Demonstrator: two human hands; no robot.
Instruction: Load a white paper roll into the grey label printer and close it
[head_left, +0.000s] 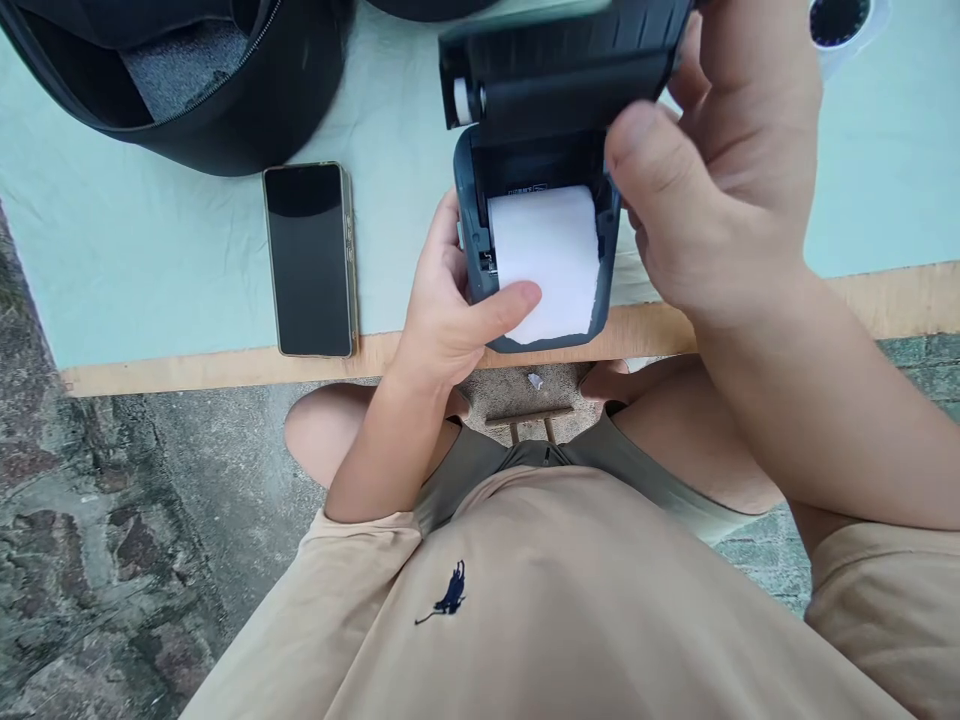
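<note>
A small dark printer (466, 200) is held over the table's front edge with its black lid (570, 75) swung up. Inside its bay sits a white paper roll (555, 240). My left hand (465, 310) wraps round the printer's left side, its thumb lying on the paper. At the right, my right hand (712, 170) grips the raised lid, thumb at the lid's lower right corner and fingers partly hidden behind it.
A phone (307, 260) lies screen up on the pale green cloth (397, 150). An open black zippered case (300, 90) stands at the back left. A white round object (844, 25) is at the back right. The wooden table edge (180, 370) runs across in front.
</note>
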